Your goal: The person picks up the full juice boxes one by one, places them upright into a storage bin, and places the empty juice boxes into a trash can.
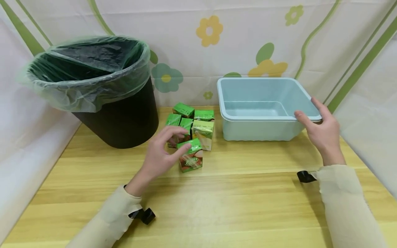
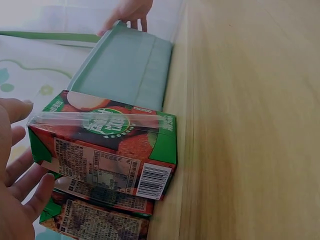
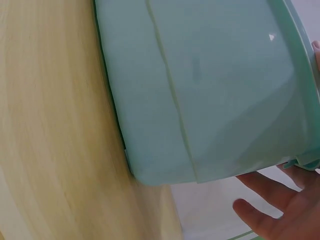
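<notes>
My left hand [image 1: 161, 148] reaches over the nearest juice box [image 1: 191, 161], a brown-and-green carton with a straw in a clear sleeve on its front. Its thumb and fingers are spread around the carton's top; in the left wrist view they stand apart from the box. Several more small cartons [image 1: 183, 109], mostly green-topped, one yellowish [image 1: 203, 134], cluster upright behind it. With my right hand [image 1: 325, 132] I grip the right front corner of a light blue plastic bin [image 1: 248, 130], thumb on the rim and fingers along the outer side. No contents show inside the bin.
A black trash can [image 1: 124, 120] lined with a translucent green bag [image 1: 93, 93] stands at the back left. The wooden table [image 1: 217, 206] ends at a flower-printed cloth [image 1: 186, 41] behind, with white cloth at both sides.
</notes>
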A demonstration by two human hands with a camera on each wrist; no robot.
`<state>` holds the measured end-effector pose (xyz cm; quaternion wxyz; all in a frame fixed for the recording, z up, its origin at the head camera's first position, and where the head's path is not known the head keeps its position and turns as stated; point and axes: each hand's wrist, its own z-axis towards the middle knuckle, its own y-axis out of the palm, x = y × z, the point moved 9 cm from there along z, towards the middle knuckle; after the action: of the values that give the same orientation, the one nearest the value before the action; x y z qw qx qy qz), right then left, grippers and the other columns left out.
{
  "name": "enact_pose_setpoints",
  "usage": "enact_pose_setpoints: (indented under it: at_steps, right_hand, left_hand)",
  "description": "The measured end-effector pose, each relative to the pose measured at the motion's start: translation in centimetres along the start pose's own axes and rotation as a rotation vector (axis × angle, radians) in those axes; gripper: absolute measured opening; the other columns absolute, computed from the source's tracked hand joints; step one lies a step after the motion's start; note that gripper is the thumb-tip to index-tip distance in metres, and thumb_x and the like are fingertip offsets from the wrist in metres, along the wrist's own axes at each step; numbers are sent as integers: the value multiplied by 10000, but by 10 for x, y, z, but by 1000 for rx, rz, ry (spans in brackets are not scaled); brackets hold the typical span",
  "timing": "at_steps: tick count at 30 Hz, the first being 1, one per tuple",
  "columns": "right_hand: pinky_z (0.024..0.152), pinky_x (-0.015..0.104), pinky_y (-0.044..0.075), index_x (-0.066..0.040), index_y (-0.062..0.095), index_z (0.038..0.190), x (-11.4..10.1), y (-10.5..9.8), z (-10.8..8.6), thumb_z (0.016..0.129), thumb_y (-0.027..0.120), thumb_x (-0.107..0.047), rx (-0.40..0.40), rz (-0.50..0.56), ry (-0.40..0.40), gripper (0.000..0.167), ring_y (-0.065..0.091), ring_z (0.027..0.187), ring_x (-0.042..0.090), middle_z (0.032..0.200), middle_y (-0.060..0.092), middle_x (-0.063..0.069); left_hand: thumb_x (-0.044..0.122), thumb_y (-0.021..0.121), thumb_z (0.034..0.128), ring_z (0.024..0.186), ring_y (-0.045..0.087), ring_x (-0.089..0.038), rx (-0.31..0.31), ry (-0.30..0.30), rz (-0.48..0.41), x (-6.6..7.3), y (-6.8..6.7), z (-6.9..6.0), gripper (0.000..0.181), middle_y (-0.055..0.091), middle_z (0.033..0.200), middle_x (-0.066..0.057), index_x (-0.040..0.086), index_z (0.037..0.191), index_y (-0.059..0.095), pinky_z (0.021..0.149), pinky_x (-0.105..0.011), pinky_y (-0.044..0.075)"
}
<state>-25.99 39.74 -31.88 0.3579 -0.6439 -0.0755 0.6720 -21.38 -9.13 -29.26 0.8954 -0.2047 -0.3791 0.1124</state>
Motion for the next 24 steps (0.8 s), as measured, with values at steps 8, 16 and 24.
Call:
enact_pose_setpoints:
  at_steps: [8, 16, 24]
  right_hand:
    - [755, -9, 407, -393, 306, 1670, -2, -2, 0, 990, 688, -525, 9, -7, -41, 791, 504, 1089, -10, 1719, 340, 183]
    - [788, -26, 399, -391, 296, 1673, 0, -1, 0, 992, 691, -511, 10, 11, -33, 796, 511, 1180, 48, 1723, 333, 174]
    - [732, -13, 425, -361, 314, 1673, -3, -2, 0, 988, 701, -498, 25, 12, -44, 799, 500, 1000, -52, 1676, 387, 236]
  left_hand:
    - [118, 843, 903, 998, 690, -176, -72, -41, 26, -3, 7, -2, 314, 724, 1133, -53, 86, 1197, 739, 761, -285, 568]
    - [127, 852, 895, 966, 643, -131, -101, -38, 15, -5, 9, -5, 291, 727, 1175, -19, 135, 1168, 751, 765, -351, 591]
    - [145, 881, 874, 977, 641, -112, -135, -46, 13, -7, 8, -7, 308, 739, 1170, -3, 165, 1157, 761, 780, -290, 583]
